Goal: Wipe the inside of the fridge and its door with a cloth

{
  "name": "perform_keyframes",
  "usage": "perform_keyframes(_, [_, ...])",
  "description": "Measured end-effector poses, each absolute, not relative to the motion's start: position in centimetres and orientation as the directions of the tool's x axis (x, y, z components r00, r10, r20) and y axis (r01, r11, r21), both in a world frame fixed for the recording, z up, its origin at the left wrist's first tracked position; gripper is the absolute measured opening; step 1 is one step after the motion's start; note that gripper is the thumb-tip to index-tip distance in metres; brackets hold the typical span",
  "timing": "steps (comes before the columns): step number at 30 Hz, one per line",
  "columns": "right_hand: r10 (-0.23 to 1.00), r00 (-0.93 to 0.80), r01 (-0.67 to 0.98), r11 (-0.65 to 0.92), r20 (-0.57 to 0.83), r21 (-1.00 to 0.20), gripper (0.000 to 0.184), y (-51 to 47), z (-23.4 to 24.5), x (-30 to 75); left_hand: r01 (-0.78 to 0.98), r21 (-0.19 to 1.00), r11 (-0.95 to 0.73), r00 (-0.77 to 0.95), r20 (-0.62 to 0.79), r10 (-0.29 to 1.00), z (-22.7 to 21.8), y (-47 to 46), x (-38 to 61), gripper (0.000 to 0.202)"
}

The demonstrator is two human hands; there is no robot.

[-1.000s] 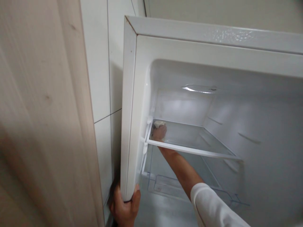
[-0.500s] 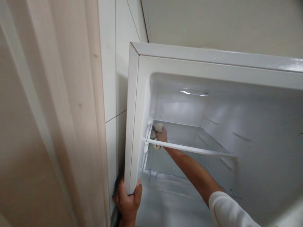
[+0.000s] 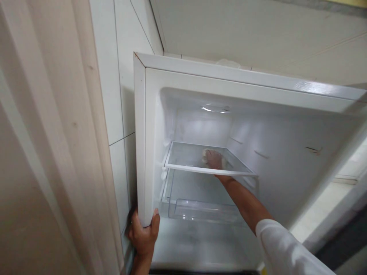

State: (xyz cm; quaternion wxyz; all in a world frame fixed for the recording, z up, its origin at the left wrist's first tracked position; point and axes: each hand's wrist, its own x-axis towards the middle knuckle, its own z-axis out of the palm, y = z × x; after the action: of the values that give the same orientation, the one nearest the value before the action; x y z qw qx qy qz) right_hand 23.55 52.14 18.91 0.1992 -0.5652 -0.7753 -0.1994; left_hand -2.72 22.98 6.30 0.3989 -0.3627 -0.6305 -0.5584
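My left hand (image 3: 143, 233) is wrapped round the lower left edge of a white refrigerator (image 3: 140, 145), thumb on the inner side. Inside the compartment, my right hand (image 3: 214, 158) holds a pale cloth (image 3: 205, 156), bunched under the fingers. The right forearm passes below the front rim of the upper glass shelf (image 3: 183, 152), and the hand shows through the glass. It looks close to the underside of that shelf; whether the cloth touches the glass I cannot tell.
Lower down are a second shelf (image 3: 186, 185) and a clear plastic drawer front (image 3: 206, 210). A light wooden panel (image 3: 71, 152) stands close on the left, before a tiled wall (image 3: 110, 76). A lamp cover (image 3: 215, 108) is set in the compartment's ceiling.
My right hand has moved the cloth from the shelf's left side toward its middle right. The left hand keeps its grip on the refrigerator edge. The view has shifted right.
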Motion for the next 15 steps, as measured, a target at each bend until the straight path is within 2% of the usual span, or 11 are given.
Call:
perform_keyframes(3, [0.781, -0.400, 0.916, 0.334, 0.479, 0.220, 0.037, 51.6, 19.2, 26.4, 0.895, 0.430, 0.117, -0.435, 0.900, 0.021, 6.1, 23.1, -2.8, 0.054])
perform_keyframes(6, [0.789, -0.429, 0.899, 0.325, 0.439, 0.294, 0.040, 51.6, 19.1, 27.5, 0.880, 0.460, 0.117, -0.465, 0.885, 0.022, 5.6, 23.3, -3.0, 0.054])
perform_keyframes(10, [0.827, -0.348, 0.922, 0.217, 0.441, 0.319, 0.043, 51.9, 18.9, 26.8, 0.868, 0.482, 0.118, -0.490, 0.871, 0.045, 5.0, 23.5, -3.0, 0.052])
perform_keyframes(15, [0.880, -0.198, 0.955, 0.074, 0.432, 0.286, 0.042, 51.9, 18.8, 25.8, 0.835, 0.540, 0.102, -0.548, 0.832, 0.085, 4.6, 23.7, -3.0, 0.055])
